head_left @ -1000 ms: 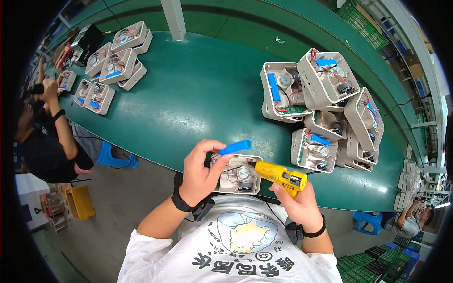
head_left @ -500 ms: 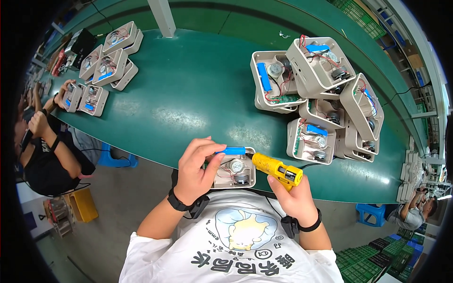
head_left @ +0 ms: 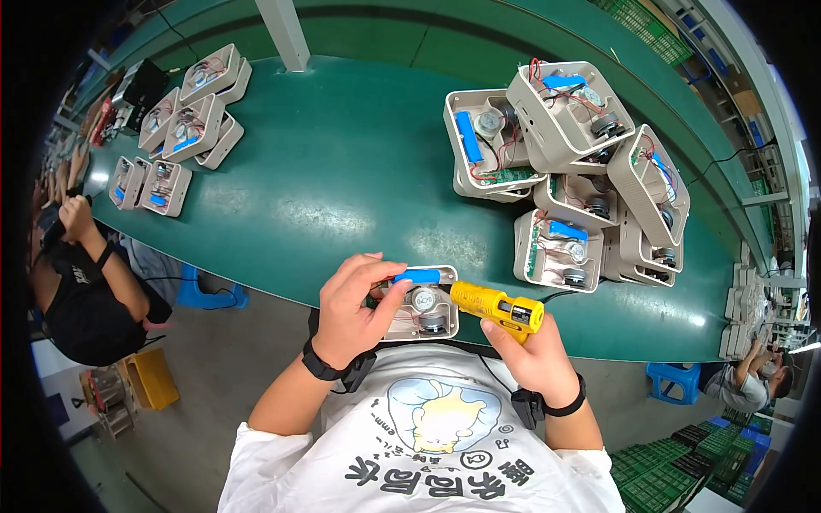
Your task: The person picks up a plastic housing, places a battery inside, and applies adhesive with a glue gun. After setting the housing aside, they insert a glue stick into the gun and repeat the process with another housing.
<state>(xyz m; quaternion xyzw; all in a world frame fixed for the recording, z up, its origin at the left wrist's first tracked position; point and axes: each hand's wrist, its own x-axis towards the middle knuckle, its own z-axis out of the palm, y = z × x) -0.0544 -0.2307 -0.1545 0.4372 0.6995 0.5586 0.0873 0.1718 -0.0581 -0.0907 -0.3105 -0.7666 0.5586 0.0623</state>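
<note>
In front of me at the bench edge is a beige plastic housing [head_left: 445, 333] holding a round metal part [head_left: 422, 299] and a dark round part [head_left: 433, 325]. My left hand [head_left: 352, 309] reaches over its left side, thumb and fingers closed on the left end of a blue cylindrical battery [head_left: 417, 276] along the housing's far wall. My right hand [head_left: 537, 363] grips a yellow glue gun [head_left: 496, 308], its dark nozzle pointing left, close to the battery's right end. Whether the nozzle touches is too small to tell. My left fingers hide the housing's left part.
Several similar housings [head_left: 569, 248] are stacked at the right of the green bench [head_left: 342, 162]. More housings [head_left: 167, 188] stand at the far left, beside a co-worker [head_left: 94, 282]. A metal post [head_left: 284, 34] rises at the back. A dark cord [head_left: 560, 296] lies behind the glue gun.
The battery sits slightly lower against the housing, and the glue gun has shifted a little left with it. At the far left, a co-worker's hand has left a housing. My view has shifted slightly.
</note>
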